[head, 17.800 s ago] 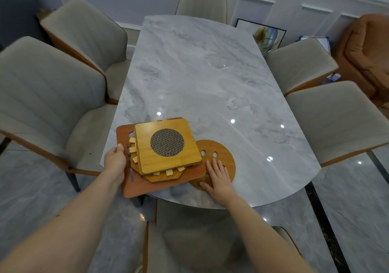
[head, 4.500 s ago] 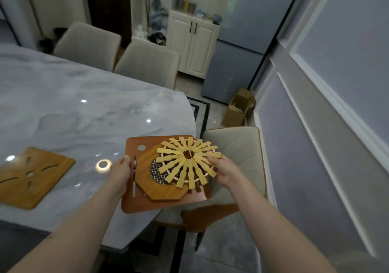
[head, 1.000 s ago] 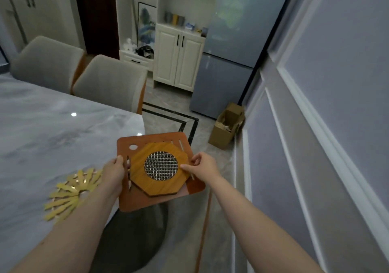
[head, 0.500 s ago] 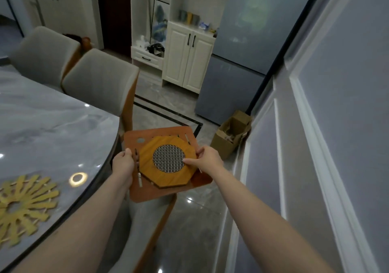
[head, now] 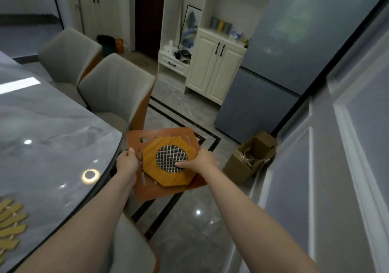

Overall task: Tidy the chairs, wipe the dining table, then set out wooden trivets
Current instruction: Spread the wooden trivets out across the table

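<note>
Two wooden trivets are held stacked in the air just off the edge of the marble dining table (head: 52, 146). The reddish square trivet (head: 168, 190) underneath is gripped at its left edge by the closed left hand (head: 127, 164). The octagonal trivet (head: 171, 163) with a mesh centre is pinched by the right hand (head: 200, 162), thumb on the mesh. A slatted yellow trivet (head: 10, 226) is seen at the table's near edge. A cardboard box (head: 251, 155) and grey chairs (head: 114, 91) are seen nearby. No writing can be read.
</note>
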Available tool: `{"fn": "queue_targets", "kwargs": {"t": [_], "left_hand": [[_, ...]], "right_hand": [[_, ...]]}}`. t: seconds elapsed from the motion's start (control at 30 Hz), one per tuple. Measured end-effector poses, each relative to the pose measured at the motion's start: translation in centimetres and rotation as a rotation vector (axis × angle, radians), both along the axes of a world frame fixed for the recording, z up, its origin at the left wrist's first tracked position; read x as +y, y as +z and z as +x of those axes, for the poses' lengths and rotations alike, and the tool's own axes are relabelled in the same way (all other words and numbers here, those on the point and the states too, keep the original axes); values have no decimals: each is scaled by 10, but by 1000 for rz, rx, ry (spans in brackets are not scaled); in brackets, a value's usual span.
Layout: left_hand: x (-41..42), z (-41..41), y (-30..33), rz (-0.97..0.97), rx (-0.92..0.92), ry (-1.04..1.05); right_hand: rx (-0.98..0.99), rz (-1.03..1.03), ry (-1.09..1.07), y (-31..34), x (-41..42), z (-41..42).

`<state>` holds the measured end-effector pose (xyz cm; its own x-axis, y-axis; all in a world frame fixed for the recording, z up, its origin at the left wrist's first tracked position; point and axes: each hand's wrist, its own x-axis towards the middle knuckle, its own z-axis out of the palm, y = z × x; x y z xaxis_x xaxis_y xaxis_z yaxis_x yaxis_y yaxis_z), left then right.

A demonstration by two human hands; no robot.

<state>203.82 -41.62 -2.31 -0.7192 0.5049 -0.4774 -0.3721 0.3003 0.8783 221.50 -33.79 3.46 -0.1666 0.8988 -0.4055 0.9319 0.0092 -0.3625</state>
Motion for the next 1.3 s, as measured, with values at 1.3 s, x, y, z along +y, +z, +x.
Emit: {"fn": "queue_targets", "kwargs": {"t": [1.3], "left_hand": [[265,-238,15,-43,179,615]], "right_hand": [[523,-455,333,-21,372,-323]]}}
